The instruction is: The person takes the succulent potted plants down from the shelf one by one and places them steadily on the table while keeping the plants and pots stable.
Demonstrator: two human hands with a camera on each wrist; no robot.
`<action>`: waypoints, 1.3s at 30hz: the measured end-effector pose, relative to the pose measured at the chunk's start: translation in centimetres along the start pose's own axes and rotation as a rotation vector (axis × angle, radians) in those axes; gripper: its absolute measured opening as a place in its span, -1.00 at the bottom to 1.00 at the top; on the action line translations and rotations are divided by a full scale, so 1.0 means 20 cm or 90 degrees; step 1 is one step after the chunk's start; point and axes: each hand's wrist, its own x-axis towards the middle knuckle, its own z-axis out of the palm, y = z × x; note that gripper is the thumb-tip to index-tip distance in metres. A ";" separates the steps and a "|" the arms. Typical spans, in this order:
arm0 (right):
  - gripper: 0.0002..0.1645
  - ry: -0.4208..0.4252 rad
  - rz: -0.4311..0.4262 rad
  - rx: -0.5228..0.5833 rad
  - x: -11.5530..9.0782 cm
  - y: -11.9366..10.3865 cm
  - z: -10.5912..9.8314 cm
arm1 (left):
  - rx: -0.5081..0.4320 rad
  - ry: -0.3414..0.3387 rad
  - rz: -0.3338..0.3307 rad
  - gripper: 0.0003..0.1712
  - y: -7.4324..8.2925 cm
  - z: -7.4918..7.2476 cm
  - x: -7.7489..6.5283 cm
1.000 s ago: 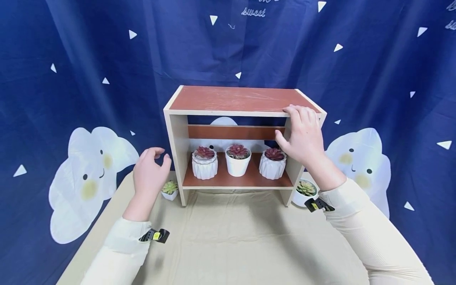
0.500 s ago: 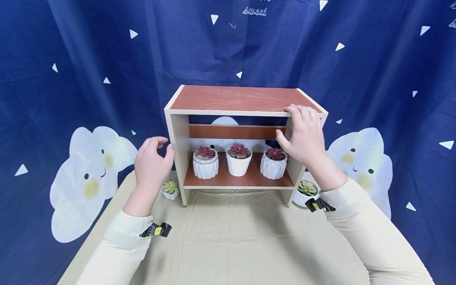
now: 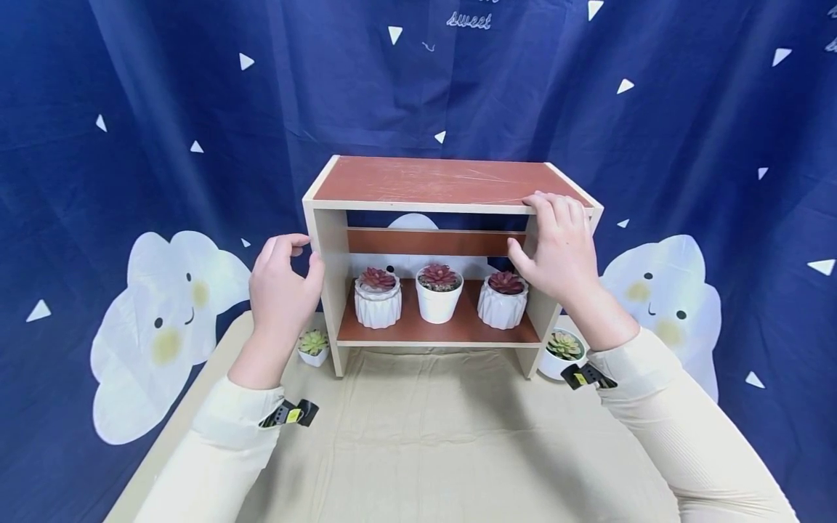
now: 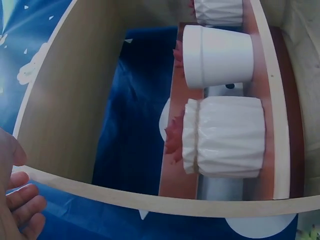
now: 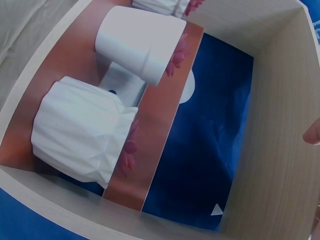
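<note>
A small wooden shelf (image 3: pixel 428 181) with a red-brown top and pale edges stands on the cloth. On its lower board are three white pots with red succulents: a left ribbed pot (image 3: pixel 378 308), a smooth middle pot (image 3: pixel 438 303) and a right ribbed pot (image 3: pixel 500 309). My right hand (image 3: pixel 556 247) grips the right end of the top board, fingers over its front edge and thumb below it. Beside the upper left panel is my left hand (image 3: pixel 281 287), thumb and forefinger apart, fingertips right at the panel's edge. In the left wrist view its fingers (image 4: pixel 25 205) are loosely bent near the corner.
A small potted green succulent (image 3: pixel 314 346) sits left of the shelf. Another green succulent in a round white pot (image 3: pixel 564 349) stands at its right, partly behind my right wrist. A blue curtain (image 3: pixel 196 87) with clouds hangs behind; beige cloth (image 3: pixel 418 436) covers the table.
My left hand has risen and moved right, up to the shelf's left panel. The right hand stays on the top board, and shelf and pots have not moved.
</note>
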 end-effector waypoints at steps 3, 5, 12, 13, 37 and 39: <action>-0.29 0.001 -0.001 0.001 0.00 0.00 0.00 | -0.006 0.010 0.011 -0.68 0.02 0.00 0.01; -0.29 0.001 -0.001 0.002 0.00 0.00 0.00 | -0.010 0.017 0.016 -0.69 0.02 0.00 0.02; -0.29 0.000 0.000 0.000 0.00 0.00 0.00 | -0.025 0.036 0.029 -0.70 0.04 0.00 0.04; -0.29 0.000 0.000 0.000 0.00 0.00 0.00 | -0.026 0.039 0.030 -0.70 0.04 0.00 0.04; -0.29 0.004 -0.001 0.002 0.00 0.00 0.00 | -0.068 0.081 0.115 -0.63 0.18 0.02 0.15; -0.29 0.004 -0.001 0.002 0.00 0.00 0.00 | -0.070 0.077 0.120 -0.63 0.20 0.02 0.16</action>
